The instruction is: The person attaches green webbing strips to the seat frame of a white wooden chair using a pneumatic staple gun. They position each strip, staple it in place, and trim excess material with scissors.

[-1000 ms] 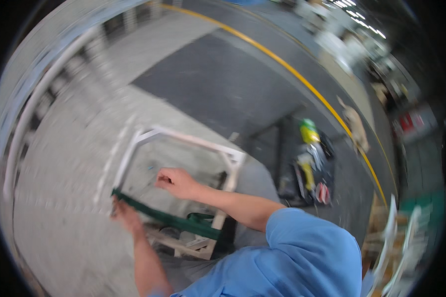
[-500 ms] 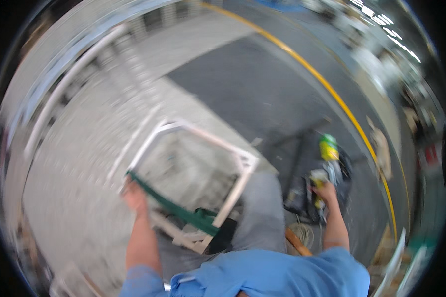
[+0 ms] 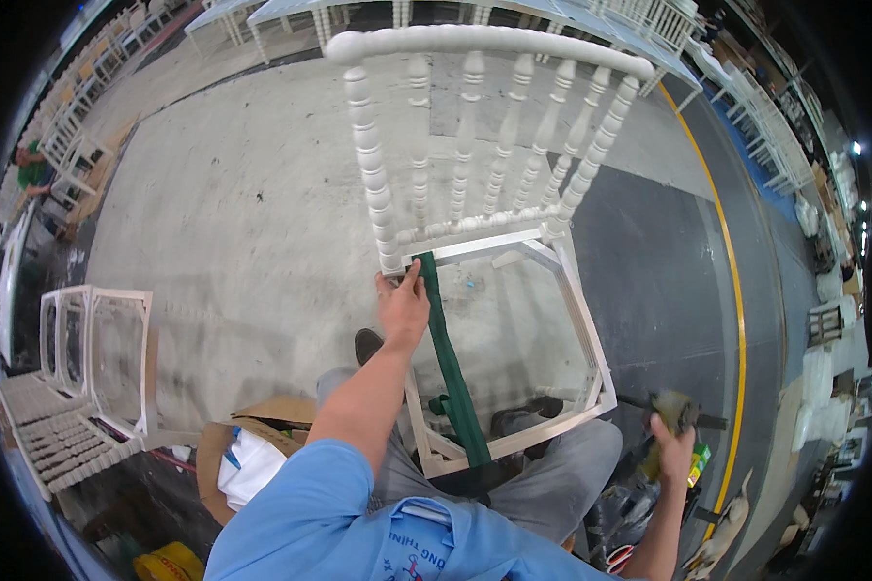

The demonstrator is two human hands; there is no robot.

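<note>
1. Head view: white chair frame (image 3: 494, 242) stands on the floor between the knees; left hand (image 3: 403, 308) pinches green strap (image 3: 451, 368) against the seat rail.
2. Right hand (image 3: 670, 447) is closed on a tool (image 3: 676, 414).
3. Frame looks stiff and light, spindles fragile: grip the rail. Strap is soft.

A pale concrete floor (image 3: 252, 223) with a dark strip and a yellow line (image 3: 731, 281) carries the white spindle-back chair frame (image 3: 484, 174), stacked white frames (image 3: 92, 339) and cardboard (image 3: 252, 426).
</note>
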